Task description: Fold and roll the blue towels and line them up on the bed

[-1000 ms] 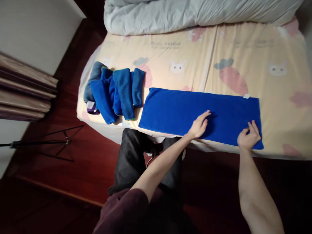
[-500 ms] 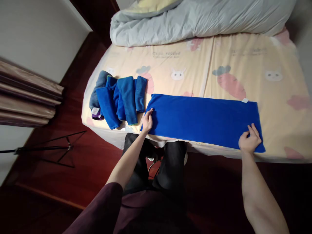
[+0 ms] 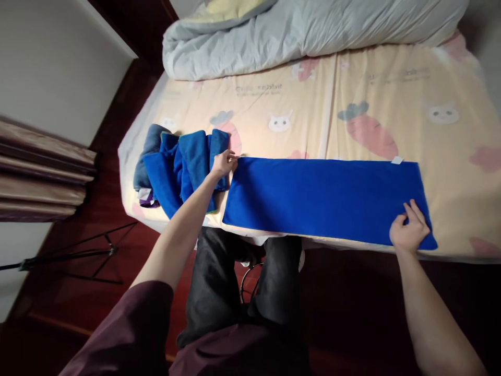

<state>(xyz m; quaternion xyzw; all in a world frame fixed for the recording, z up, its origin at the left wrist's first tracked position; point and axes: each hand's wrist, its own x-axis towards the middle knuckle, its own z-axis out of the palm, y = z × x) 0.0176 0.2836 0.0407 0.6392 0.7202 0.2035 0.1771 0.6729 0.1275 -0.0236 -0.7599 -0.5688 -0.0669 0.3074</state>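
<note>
A long bright blue towel (image 3: 324, 198), folded into a strip, lies flat along the near edge of the bed. My left hand (image 3: 224, 162) pinches its far left corner, fingers closed on the cloth. My right hand (image 3: 409, 230) rests on the near right corner, thumb and fingers pressing or pinching the fabric. A small white tag (image 3: 396, 160) sticks out at the towel's far right corner. Just left of my left hand sits a heap of folded blue towels (image 3: 183, 164).
The bed sheet (image 3: 313, 109) is cream with carrot and rabbit prints. A grey duvet (image 3: 305, 31) is bunched at the far side. A dark wooden floor, a black stand (image 3: 74, 250) and curtain folds (image 3: 39, 172) lie to the left. My dark trousers (image 3: 242, 282) are below.
My left hand slid from the towel's middle to its near left corner, then up to the far left corner. My right hand stayed at the near right corner.
</note>
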